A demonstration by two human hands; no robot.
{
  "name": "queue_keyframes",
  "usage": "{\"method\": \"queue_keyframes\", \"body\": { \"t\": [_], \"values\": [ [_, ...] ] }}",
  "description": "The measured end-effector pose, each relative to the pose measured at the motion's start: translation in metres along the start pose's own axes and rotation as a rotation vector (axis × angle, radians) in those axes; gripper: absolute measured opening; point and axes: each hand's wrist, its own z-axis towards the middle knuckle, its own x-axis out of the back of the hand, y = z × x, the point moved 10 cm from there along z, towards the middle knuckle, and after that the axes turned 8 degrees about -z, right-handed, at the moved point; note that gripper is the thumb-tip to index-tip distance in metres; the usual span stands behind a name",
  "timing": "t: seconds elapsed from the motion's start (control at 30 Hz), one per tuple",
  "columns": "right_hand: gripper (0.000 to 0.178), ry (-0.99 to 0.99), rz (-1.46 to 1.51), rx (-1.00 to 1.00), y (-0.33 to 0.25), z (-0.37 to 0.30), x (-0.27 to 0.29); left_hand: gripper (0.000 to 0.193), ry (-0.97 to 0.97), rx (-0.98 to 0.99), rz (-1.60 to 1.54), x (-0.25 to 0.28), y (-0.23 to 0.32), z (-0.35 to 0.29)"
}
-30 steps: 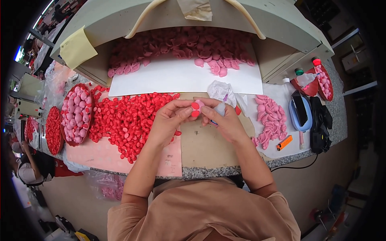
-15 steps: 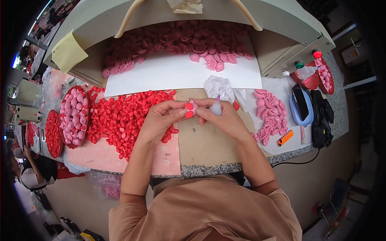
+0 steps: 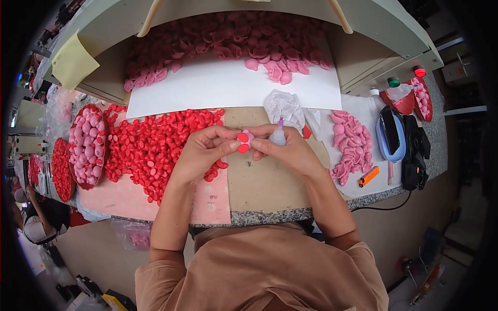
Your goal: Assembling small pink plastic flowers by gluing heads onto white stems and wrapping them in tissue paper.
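Over the middle of the bench, my left hand (image 3: 210, 150) and my right hand (image 3: 291, 153) pinch one small pink piece with red ovals (image 3: 243, 138) between thumbs and fingertips. The ovals face me, one above the other. My right hand also keeps a small clear bottle with a purple needle tip (image 3: 278, 136) tucked in it, needle pointing up. Beside my left hand spreads a heap of small red rounded pieces (image 3: 150, 147). Pink molded pieces (image 3: 350, 142) lie in a pile right of my right hand.
Pink petal-like pieces (image 3: 223, 52) fill the back of a hooded booth (image 3: 363, 57) over white sheeting. A red tray (image 3: 105, 168) of pink balls stands left. A crumpled white cloth (image 3: 285, 108), an orange cutter (image 3: 368, 177) and a blue container (image 3: 392, 153) lie rightward. Another person (image 3: 41, 217) sits far left.
The view has shifted slightly, so the booth sits a little higher. Both hands keep hold of the pink piece, and the bottle stays in my right hand.
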Motion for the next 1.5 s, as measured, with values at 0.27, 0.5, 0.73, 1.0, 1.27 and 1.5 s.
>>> {"method": "queue_keyframes", "body": {
  "t": [0.27, 0.5, 0.73, 1.0, 1.27, 1.5],
  "values": [
    [0.030, -0.002, -0.080, -0.022, 0.003, 0.000, -0.001, 0.017, 0.016, 0.036, 0.033, 0.000, -0.003, -0.001],
    [0.029, 0.003, -0.128, 0.010, 0.002, 0.000, -0.003, 0.019, 0.000, 0.126, 0.005, -0.001, -0.009, -0.002],
    [0.028, 0.008, -0.194, 0.020, 0.002, 0.000, -0.001, 0.021, -0.046, 0.091, 0.073, 0.000, -0.009, -0.001],
    [0.028, -0.007, -0.197, 0.009, 0.001, 0.002, -0.003, 0.020, -0.058, 0.046, 0.087, 0.002, -0.009, 0.000],
    [0.030, -0.019, -0.166, 0.066, 0.004, 0.002, -0.006, 0.022, -0.047, 0.039, 0.117, 0.002, -0.004, -0.002],
    [0.031, -0.036, -0.010, 0.142, -0.015, 0.000, -0.010, 0.025, -0.105, -0.004, -0.051, -0.005, 0.003, -0.001]
  ]
}}
